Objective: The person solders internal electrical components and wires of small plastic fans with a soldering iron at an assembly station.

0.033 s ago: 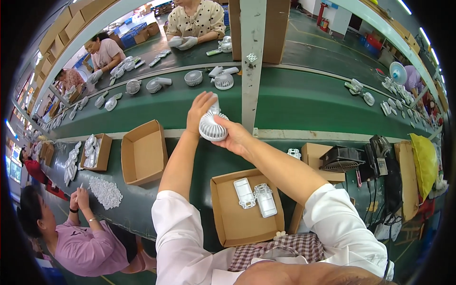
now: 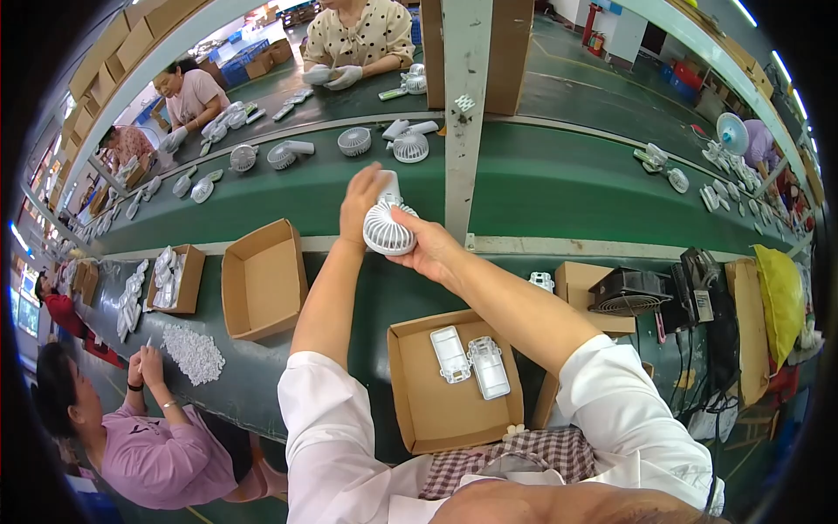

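Green conveyor belt (image 2: pixel 576 194) lies beyond the workbench (image 2: pixel 249 375), right hand (image 2: pixel 429 247) clasping a white fan (image 2: pixel 388 230), left hand (image 2: pixel 356 210) blurred, grip unclear.

Right grip (image 2: pixel 431 248) on white fan (image 2: pixel 386 230), left grip (image 2: pixel 356 208) at handle (image 2: pixel 392 187), cardboard tray (image 2: pixel 432 415) nearby

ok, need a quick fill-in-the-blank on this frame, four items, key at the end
1. The fingers gripping the slatted cage of the white fan are the person's ____ ones.
2. The open cardboard box between the white sleeves holds ____ white casings.
3. The heap of small white parts lies to the ____ of that box.
4. The conveyor belt beyond the fan is ____ in colour.

Missing words: right; two; left; green.
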Available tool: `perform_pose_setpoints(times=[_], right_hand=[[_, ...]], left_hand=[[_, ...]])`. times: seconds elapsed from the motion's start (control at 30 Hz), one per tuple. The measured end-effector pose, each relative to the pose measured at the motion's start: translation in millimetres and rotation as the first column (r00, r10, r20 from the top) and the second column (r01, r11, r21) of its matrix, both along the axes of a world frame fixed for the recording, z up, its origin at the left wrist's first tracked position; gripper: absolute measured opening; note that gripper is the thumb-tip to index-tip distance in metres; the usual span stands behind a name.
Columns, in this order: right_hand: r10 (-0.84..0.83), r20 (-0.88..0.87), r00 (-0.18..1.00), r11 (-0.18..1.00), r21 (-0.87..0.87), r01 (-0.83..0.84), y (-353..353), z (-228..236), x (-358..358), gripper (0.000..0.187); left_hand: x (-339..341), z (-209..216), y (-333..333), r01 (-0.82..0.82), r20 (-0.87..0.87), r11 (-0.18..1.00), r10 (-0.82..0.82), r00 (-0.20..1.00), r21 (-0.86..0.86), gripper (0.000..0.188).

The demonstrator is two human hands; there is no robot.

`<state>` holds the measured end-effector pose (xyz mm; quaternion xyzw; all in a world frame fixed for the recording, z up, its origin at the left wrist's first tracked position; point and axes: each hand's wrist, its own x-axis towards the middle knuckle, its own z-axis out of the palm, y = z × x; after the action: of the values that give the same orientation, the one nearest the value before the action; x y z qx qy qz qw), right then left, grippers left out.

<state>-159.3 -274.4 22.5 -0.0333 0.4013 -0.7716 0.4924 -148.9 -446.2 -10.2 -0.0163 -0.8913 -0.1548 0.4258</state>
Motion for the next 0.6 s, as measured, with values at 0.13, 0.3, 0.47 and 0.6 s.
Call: perform_pose_setpoints(times=[0.13, 0.3, 0.47, 0.6], right_hand=[[-0.084, -0.027, 0.996, 0.989, 0.122, 0.087, -30.2, -24.6, -7.1, 0.041], [-0.134, -0.038, 0.990, 0.971, 0.195, 0.139, -38.2, -65.4, -36.5, 0.046], [0.022, -0.144, 0.989, 0.975, 0.223, 0.010, -43.8, -59.5, -38.6, 0.053], [0.140, -0.343, 0.929, 0.896, 0.443, 0.029, -40.5, -34.2, -4.9, 0.052]], left_hand=[[14.3, 2.5, -14.3, -0.207, 0.191, 0.223, 0.091, 0.977, 0.952, 0.041], [32.9, 22.4, 31.6, -0.382, 0.341, 0.006, -0.465, 0.817, 0.924, 0.036], [24.4, -15.9, -1.6, -0.233, 0.137, -0.167, -0.449, 0.883, 0.958, 0.031], [13.2, -35.5, -52.5, -0.205, 0.160, -0.154, -0.266, 0.951, 0.967, 0.024]])
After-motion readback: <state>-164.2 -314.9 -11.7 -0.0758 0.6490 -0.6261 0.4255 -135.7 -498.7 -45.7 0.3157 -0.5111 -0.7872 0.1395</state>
